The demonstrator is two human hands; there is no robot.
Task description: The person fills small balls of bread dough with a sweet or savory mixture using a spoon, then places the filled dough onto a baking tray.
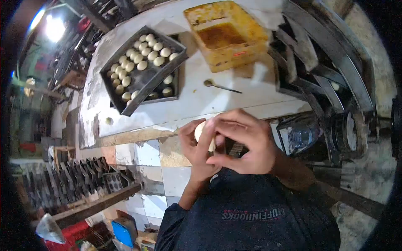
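A pale round dough ball (199, 131) is held in my left hand (196, 151), its fingers curled around it and the thumb across its front. My right hand (251, 142) is close on the other side, fingers curved, with a wide gap between them and the thumb. Its fingertips reach to the left thumb beside the dough; whether they touch the dough is hard to see. Beyond my hands, a dark metal tray (144, 94) carries several rows of similar pale balls (142, 65). It sits askew on another tray (173, 90) that also has balls in it.
A yellow plastic tub (228, 62) with brown residue stands at the table's back. A spoon (224, 87) lies in front of it. Dark metal trays (310, 58) are stacked at right, near a clear container (299, 138). More metal moulds (67, 184) line a rack at lower left.
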